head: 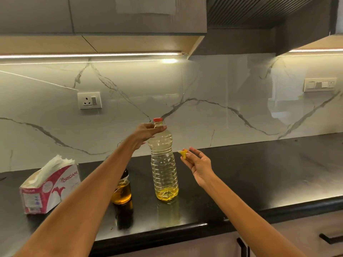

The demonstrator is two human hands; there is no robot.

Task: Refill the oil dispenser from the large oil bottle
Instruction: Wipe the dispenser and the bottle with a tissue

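Observation:
A tall clear plastic oil bottle [164, 164] with a red cap [158, 119] stands upright on the black counter [259, 173], with a little yellow oil at its bottom. My left hand [146, 134] is at the bottle's neck, fingers spread against it just under the cap. To its left stands the small glass oil dispenser [122, 191], holding amber oil and partly hidden behind my left forearm. My right hand [197, 164] hovers to the right of the bottle and pinches a small yellow piece [183, 153] between the fingertips.
A pink-and-white pack of paper napkins [49, 186] stands at the left of the counter. A marble backsplash with a wall socket [89, 100] rises behind. The counter's front edge runs below, with drawer handles [330, 238] under it.

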